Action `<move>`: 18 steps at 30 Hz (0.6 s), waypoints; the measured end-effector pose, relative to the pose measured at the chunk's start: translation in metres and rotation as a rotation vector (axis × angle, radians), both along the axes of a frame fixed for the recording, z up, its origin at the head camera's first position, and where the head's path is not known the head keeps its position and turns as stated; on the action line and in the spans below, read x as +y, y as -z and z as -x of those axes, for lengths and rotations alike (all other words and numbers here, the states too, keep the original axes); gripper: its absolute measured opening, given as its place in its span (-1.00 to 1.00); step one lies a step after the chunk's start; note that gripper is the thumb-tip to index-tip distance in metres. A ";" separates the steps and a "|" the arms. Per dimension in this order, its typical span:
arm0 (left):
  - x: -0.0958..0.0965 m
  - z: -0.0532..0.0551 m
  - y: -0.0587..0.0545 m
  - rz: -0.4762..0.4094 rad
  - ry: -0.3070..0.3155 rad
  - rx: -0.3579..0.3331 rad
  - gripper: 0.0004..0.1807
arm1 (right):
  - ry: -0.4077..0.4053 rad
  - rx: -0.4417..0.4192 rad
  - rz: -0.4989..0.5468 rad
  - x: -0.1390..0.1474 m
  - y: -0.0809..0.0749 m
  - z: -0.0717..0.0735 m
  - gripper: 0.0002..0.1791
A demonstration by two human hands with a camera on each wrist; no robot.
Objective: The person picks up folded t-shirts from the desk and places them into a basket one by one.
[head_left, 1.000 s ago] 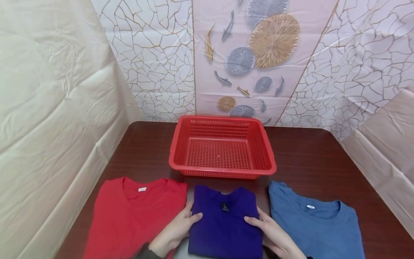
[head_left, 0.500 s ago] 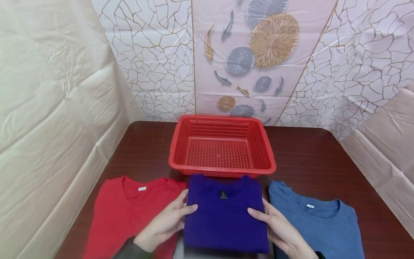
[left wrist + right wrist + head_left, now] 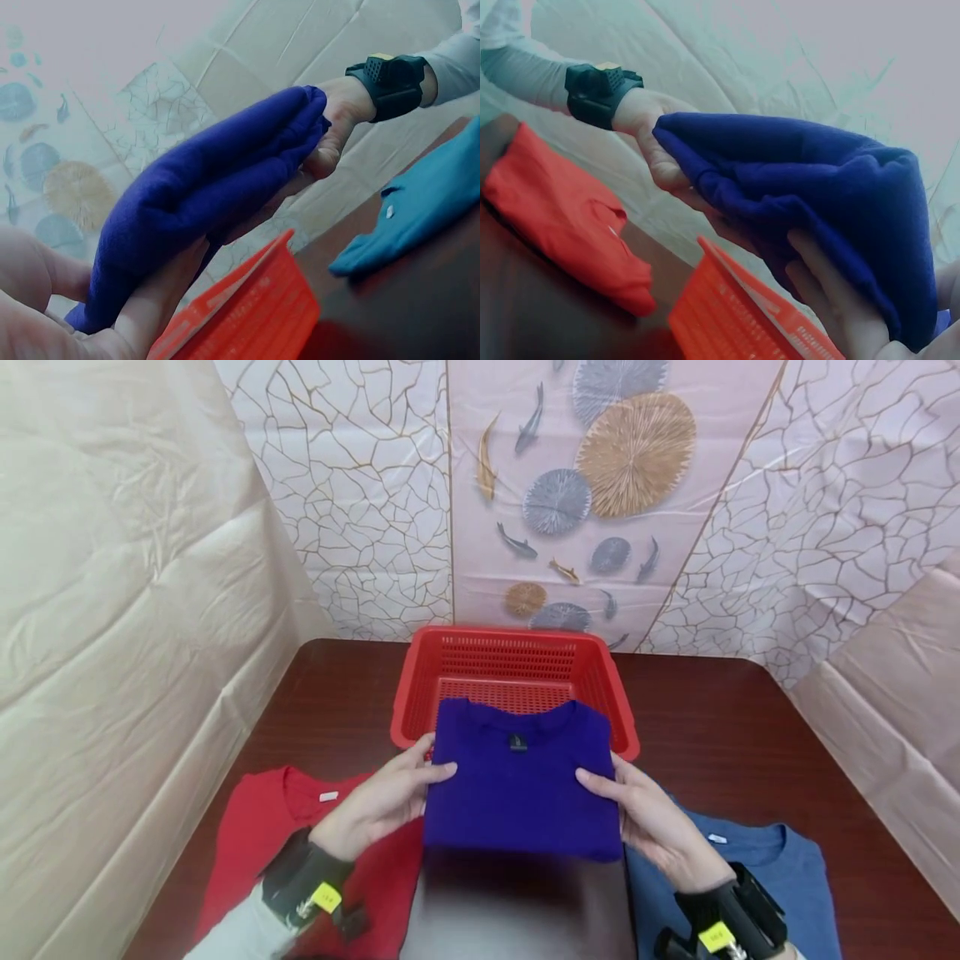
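Observation:
A folded purple T-shirt (image 3: 522,793) with a dark neck label is held up in the air between both hands. My left hand (image 3: 386,802) grips its left edge, thumb on top and fingers underneath. At the opposite edge my right hand (image 3: 652,818) holds it the same way. The shirt's far edge overlaps the red plastic basket (image 3: 401,710) in the head view. Both wrist views show the folded layers from the side, the shirt (image 3: 202,187) raised above the basket (image 3: 255,307) with fingers spread under it.
A red T-shirt (image 3: 247,843) lies on the table at the left, partly behind my left arm. A blue T-shirt (image 3: 787,877) lies at the right. Between them is a grey board (image 3: 517,910) on the dark wooden table (image 3: 322,710). Patterned cloth walls enclose the table.
Both hands have lifted the purple T-shirt and carried it forward, away from the grey board and over the basket's near rim. The red and blue shirts stay where they were.

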State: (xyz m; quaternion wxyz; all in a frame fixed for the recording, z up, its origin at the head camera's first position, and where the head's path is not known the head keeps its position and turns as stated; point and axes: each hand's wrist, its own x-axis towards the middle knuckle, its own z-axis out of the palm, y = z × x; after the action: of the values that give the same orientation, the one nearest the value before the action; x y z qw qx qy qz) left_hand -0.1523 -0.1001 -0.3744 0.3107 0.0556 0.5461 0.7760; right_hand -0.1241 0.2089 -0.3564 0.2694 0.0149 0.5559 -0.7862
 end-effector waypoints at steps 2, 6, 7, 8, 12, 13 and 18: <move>0.000 0.014 -0.002 0.019 -0.008 0.002 -0.14 | 0.009 0.006 0.005 0.000 -0.003 0.012 -0.29; 0.003 0.044 -0.003 0.042 -0.007 0.015 -0.23 | 0.029 0.012 -0.003 0.001 -0.007 0.036 -0.30; 0.004 0.051 -0.003 0.042 -0.005 0.019 -0.27 | 0.035 0.013 -0.011 0.002 -0.008 0.043 -0.30; 0.005 0.058 -0.004 0.049 -0.012 0.021 -0.29 | 0.040 0.016 -0.021 0.002 -0.009 0.050 -0.30; 0.013 0.086 -0.011 0.084 -0.036 0.030 -0.37 | 0.071 0.017 -0.061 0.002 -0.012 0.079 -0.28; 0.015 0.093 -0.012 0.098 -0.043 0.032 -0.37 | 0.077 0.019 -0.070 0.003 -0.013 0.086 -0.27; 0.025 0.124 -0.011 0.190 -0.100 0.040 -0.41 | 0.099 0.024 -0.103 0.003 -0.009 0.118 -0.26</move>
State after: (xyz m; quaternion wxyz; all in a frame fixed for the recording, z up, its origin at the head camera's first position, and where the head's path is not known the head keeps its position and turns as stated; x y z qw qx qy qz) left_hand -0.2762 -0.0748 -0.3631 0.2644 0.0140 0.6254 0.7340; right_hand -0.2426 0.2116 -0.3473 0.2223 0.0471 0.5974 -0.7690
